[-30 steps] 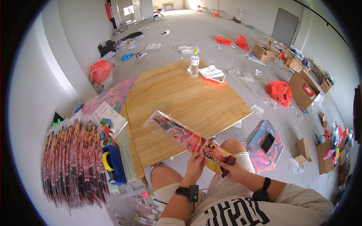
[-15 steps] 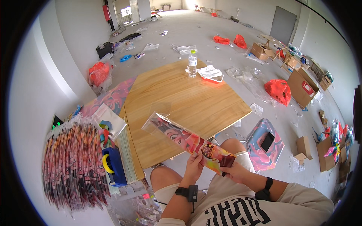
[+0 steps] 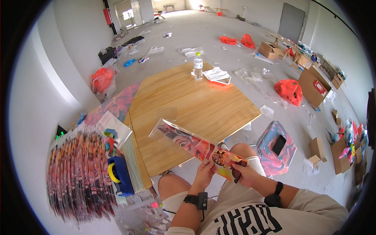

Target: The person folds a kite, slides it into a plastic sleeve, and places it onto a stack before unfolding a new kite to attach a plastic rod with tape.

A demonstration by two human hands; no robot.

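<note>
Across my lap lies a long, flat printed piece point(image 3: 194, 145) in a clear plastic sleeve, showing a painted face in red, pink and yellow. Its far left end, where clear film sticks out past the print, reaches over the table edge. My left hand point(image 3: 204, 174) grips its lower edge near the middle, thumb on top. At the right end, my right hand point(image 3: 246, 174) pinches the piece beside a dark part of the print, with the thumb on its face. Fingers beneath the piece are partly hidden.
A wooden table point(image 3: 176, 103) stands ahead, carrying a water bottle point(image 3: 198, 68) and a tray with white paper point(image 3: 217, 76). On the left are many similar sleeved pieces point(image 3: 80, 172) and a blue tape dispenser point(image 3: 122, 176). A phone point(image 3: 279, 145) rests on a patterned stool point(image 3: 270, 166) at right.
My right hand has shifted slightly up and right at the end of the printed piece, and the dark part there shows more. My left hand keeps its hold. The whole view has shifted slightly.
</note>
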